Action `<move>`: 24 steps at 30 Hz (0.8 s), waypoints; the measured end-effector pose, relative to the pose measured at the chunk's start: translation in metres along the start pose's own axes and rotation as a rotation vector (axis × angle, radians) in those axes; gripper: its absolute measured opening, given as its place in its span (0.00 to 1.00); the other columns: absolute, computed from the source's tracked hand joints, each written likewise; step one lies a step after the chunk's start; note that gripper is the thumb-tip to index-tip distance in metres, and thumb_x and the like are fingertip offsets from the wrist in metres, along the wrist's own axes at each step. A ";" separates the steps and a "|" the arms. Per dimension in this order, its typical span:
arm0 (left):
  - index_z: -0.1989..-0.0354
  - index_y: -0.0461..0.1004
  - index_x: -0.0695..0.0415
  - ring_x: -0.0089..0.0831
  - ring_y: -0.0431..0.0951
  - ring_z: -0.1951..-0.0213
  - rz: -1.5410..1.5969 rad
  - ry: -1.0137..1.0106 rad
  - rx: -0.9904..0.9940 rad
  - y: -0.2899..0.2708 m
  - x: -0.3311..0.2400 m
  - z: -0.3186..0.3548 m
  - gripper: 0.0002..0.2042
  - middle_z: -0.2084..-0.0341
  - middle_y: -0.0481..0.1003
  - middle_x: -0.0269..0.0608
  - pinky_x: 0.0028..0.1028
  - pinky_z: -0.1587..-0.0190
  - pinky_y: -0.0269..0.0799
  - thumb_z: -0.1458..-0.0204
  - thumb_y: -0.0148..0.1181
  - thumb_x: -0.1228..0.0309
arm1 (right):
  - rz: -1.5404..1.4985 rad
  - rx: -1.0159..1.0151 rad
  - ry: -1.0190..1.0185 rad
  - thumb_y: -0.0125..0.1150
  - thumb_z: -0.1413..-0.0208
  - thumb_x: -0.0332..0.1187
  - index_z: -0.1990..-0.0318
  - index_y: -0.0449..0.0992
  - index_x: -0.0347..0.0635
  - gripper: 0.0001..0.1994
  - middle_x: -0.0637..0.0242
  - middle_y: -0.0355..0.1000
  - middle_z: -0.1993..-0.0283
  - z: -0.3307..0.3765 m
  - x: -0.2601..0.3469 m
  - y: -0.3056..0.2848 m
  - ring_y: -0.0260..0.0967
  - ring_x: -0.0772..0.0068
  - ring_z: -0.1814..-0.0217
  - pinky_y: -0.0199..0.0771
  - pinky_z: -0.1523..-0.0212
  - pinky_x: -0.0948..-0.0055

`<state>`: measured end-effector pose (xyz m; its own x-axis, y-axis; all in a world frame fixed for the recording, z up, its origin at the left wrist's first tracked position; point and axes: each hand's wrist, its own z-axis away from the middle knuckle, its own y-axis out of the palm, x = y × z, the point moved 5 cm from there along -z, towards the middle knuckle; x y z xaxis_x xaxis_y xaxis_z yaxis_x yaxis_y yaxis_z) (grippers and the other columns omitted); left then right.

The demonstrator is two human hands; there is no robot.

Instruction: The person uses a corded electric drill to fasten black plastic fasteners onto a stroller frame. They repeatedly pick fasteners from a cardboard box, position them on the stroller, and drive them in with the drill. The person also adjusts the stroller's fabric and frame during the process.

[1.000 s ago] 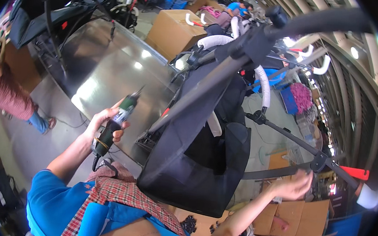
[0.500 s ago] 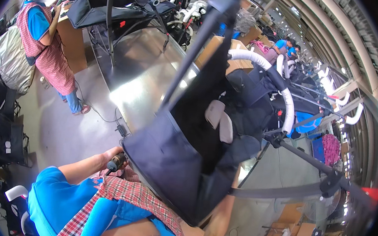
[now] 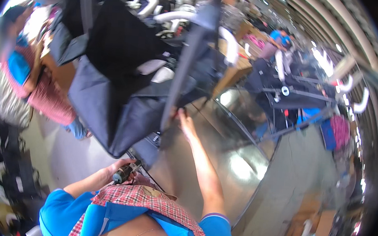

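My left hand [image 3: 124, 168] is wrapped round a dark, handheld power screwdriver [image 3: 125, 173], low in front of my checked apron. A black fabric stroller [image 3: 104, 106] with a grey tube frame [image 3: 185, 64] stands tilted on the metal worktable [image 3: 189, 163], its seat side spread to the left. Two pale pads [image 3: 162, 74] show inside the seat. My right arm reaches forward, and my right hand [image 3: 186, 121] closes on the stroller's lower frame beside the grey tube; its fingertips are partly hidden and blurred.
Another folded black stroller [image 3: 285, 95] lies at the table's far right end. At left a person [image 3: 35, 77] in a checked apron stands close to the stroller. More strollers with white handles crowd the back. Cardboard boxes [image 3: 310, 227] lie at the lower right.
The stroller has swung left and away from me, uncovering the tabletop. My right arm, mostly hidden behind it before, now reaches forward in view. My left hand keeps the screwdriver.
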<state>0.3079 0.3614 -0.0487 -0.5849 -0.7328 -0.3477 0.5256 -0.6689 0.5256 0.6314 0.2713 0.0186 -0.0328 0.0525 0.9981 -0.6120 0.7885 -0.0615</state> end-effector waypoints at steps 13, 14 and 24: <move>0.61 0.69 0.61 0.29 0.73 0.79 0.110 -0.242 0.319 0.221 -0.049 -0.137 0.20 0.72 0.73 0.46 0.25 0.77 0.73 0.42 0.53 0.53 | -0.068 -0.615 0.393 0.59 0.44 0.51 0.46 0.72 0.49 0.23 0.76 0.72 0.58 0.108 -0.160 -0.375 0.65 0.80 0.62 0.70 0.62 0.72; 0.61 0.68 0.61 0.28 0.71 0.78 0.168 -0.251 0.343 0.241 -0.052 -0.145 0.19 0.71 0.71 0.44 0.24 0.77 0.72 0.42 0.53 0.54 | -0.056 -0.656 0.390 0.59 0.44 0.52 0.48 0.72 0.48 0.23 0.74 0.72 0.59 0.106 -0.165 -0.413 0.65 0.79 0.62 0.70 0.62 0.71; 0.61 0.66 0.59 0.26 0.70 0.77 0.179 -0.164 0.018 0.306 -0.064 -0.216 0.18 0.70 0.70 0.45 0.23 0.77 0.70 0.43 0.54 0.54 | 0.404 -1.194 0.070 0.66 0.55 0.61 0.73 0.71 0.44 0.27 0.73 0.65 0.76 0.041 -0.037 -0.872 0.56 0.76 0.79 0.55 0.77 0.71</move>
<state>0.6394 0.1769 -0.0332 -0.5765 -0.8085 -0.1181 0.6195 -0.5268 0.5819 1.1340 -0.4431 0.0357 0.0138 0.4218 0.9066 0.5268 0.7676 -0.3651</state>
